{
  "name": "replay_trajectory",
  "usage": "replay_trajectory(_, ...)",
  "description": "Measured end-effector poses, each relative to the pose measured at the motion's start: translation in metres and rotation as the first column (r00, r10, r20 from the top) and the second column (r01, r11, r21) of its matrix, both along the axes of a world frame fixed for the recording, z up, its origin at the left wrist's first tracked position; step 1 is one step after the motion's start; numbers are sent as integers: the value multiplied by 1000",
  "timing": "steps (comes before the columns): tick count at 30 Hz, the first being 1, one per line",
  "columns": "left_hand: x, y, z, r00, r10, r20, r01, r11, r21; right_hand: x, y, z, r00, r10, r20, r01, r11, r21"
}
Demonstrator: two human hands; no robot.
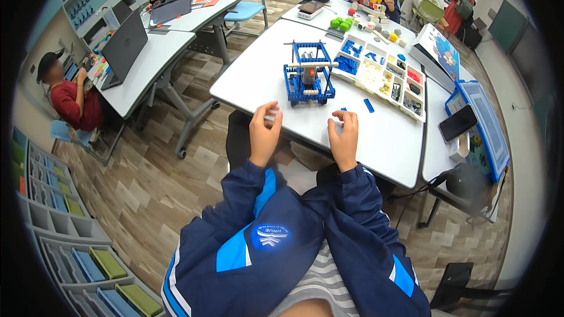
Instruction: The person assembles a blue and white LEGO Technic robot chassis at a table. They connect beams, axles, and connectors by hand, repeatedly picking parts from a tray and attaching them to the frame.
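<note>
My left hand (pixel 266 131) is raised at the near edge of the white table (pixel 252 76), fingers apart and a little curled, with nothing in it. To its right, my right hand (pixel 343 136) hovers over the same edge, also empty, its fingers loosely bent. Beyond both hands stands a blue building-brick model (pixel 309 75) with an open frame, pale crossbars and small dark wheels; neither hand touches it. Two loose blue pieces lie right of the model, the larger blue beam (pixel 368 105) near the sorting tray.
A white compartment tray (pixel 418 113) of sorted bricks sits right of the model. Behind it are green pieces (pixel 341 24) and a person handling a colourful model (pixel 372 4). A phone (pixel 458 123) leans by a blue-framed case (pixel 492 135) at right. Laptops stand on the left desks.
</note>
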State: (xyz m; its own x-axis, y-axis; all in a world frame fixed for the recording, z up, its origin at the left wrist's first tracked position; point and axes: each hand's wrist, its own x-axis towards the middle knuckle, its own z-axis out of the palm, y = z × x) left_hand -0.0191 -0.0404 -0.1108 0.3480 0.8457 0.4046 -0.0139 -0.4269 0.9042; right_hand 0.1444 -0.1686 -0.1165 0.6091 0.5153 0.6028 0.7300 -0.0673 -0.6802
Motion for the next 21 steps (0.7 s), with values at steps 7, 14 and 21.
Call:
replay_trajectory(7,73,62,10,998,16,-54,1,951,310,4,3,-9,995,-8,99,19,994,-109)
replay_trajectory(14,66,64,-1,987,-156,43,153,986,63,6,-2,-11,993,50,-103,-54,998,-32)
replay_trajectory(21,20,114,-3,989,-42,140,33,997,67,5,0,-12,998,56,-17,-57,997,-61)
